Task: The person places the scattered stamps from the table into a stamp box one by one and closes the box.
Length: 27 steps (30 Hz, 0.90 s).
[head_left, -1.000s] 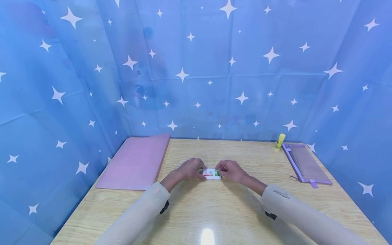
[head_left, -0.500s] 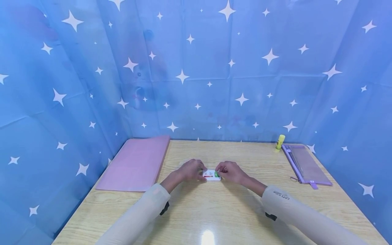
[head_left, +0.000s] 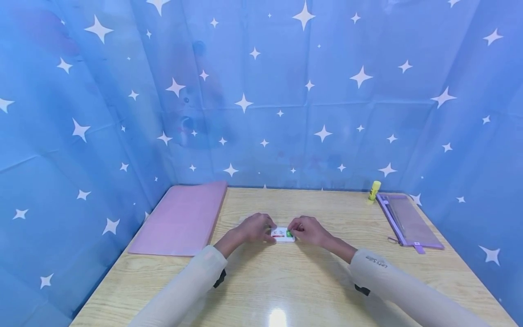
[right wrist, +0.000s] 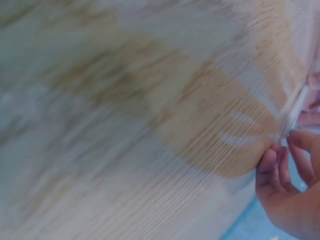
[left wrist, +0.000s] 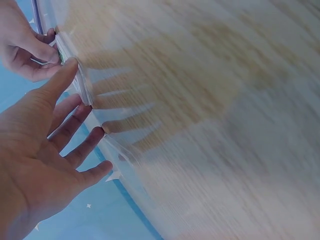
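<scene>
Gripped by the left hand [head_left: 256, 227], the small white item [head_left: 281, 235] is being held on the table [head_left: 282, 277], its other end being pinched by the right hand [head_left: 309, 230]. Almost nothing is being shifted from a second ago; progress is seemingly being paused.

Head view tipped slightly up, white block [head_left: 282, 235], table [head_left: 261, 277] and starry curtain [head_left: 282, 77] slightly lower in frame
</scene>
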Tool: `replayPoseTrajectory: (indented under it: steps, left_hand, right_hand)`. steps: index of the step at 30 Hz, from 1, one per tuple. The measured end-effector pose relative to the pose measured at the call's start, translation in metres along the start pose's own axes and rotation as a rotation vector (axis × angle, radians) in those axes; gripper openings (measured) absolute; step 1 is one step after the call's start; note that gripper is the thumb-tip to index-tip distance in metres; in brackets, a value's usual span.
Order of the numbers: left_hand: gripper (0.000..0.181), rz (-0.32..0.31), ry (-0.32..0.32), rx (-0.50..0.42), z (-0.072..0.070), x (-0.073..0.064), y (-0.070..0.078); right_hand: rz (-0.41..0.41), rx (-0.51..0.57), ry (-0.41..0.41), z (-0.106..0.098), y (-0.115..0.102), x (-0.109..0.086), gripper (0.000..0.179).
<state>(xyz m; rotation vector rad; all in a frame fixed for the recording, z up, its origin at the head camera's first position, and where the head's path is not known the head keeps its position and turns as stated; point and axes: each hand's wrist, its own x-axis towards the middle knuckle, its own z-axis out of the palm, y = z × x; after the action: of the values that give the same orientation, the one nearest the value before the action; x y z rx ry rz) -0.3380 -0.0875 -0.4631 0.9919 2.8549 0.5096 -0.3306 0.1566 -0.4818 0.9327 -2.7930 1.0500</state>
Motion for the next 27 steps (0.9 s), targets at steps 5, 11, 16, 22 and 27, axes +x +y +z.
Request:
replayPoseTrajectory:
  steps: [5, 11, 16, 22, 27]
  left_hand:
    - [0.048, -0.006, -0.003, 0.002, 0.0008, 0.0004, -0.0007]
    - [0.048, 0.0, -0.002, -0.002, 0.0011, -0.0007, -0.0005]
    - [0.049, -0.002, 0.004, -0.004, 0.0012, -0.0024, -0.0005]
    - [0.05, -0.012, 0.017, -0.023, 0.0006, -0.0063, -0.0015]
    - [0.052, -0.03, 0.035, -0.032, -0.0033, -0.009, -0.0043]
  right_hand:
    - [-0.003, -0.003, 0.002, -0.0006, -0.0017, -0.0008, 0.008]
    - [-0.029, -0.006, 0.011, -0.0007, -0.0016, -0.0003, 0.007]
    - [-0.019, -0.009, 0.007, -0.0022, 0.0001, -0.0001, 0.008]
    - [-0.012, 0.0, 0.007, -0.0053, -0.0015, 0.0012, 0.009]
    - [-0.026, 0.008, 0.006, -0.0085, -0.0042, 0.0031, 0.011]
